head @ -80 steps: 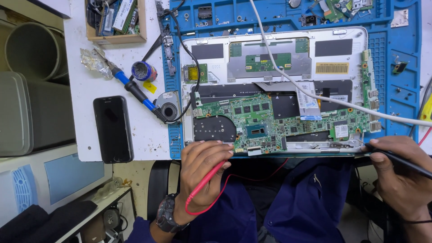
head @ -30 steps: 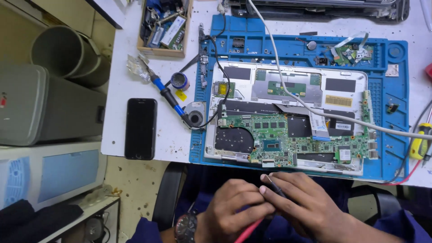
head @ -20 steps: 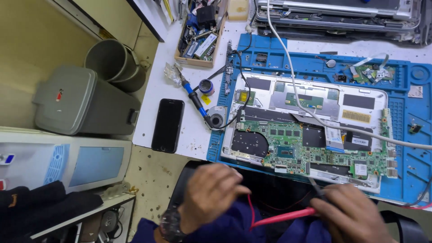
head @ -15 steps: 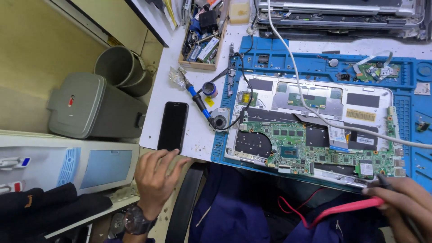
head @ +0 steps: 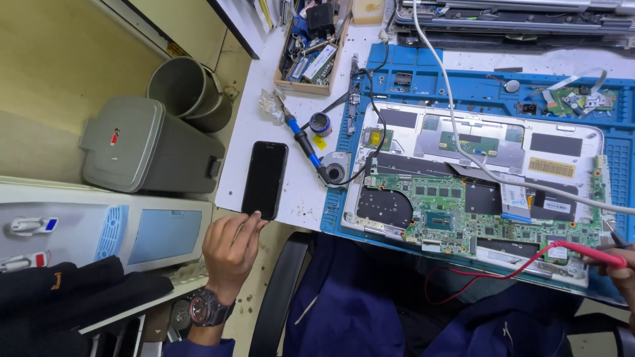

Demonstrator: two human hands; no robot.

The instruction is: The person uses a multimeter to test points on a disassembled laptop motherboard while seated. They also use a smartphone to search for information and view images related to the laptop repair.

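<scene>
My left hand (head: 228,250) hangs just below the table's front edge, fingers loosely spread, fingertips next to the lower end of a black smartphone (head: 265,179) lying on the white table (head: 254,125). It holds nothing. My right hand (head: 618,274) is at the right edge of the view, partly cut off, closed on a red multimeter probe (head: 582,250) whose red wire (head: 476,277) loops down over my lap. The probe lies over the lower right corner of an opened laptop base with a green motherboard (head: 463,215), on a blue repair mat (head: 463,86).
A blue-handled soldering iron (head: 301,135) and a small fan (head: 334,170) lie left of the laptop. A wooden tray of parts (head: 311,56) sits at the back. A white cable (head: 456,125) crosses the board. Grey bins (head: 152,145) stand left of the table.
The view has swung left. My left hand has left my lap and reached out left to the phone's lower end. My right hand carried the red probe right, to the laptop's corner.
</scene>
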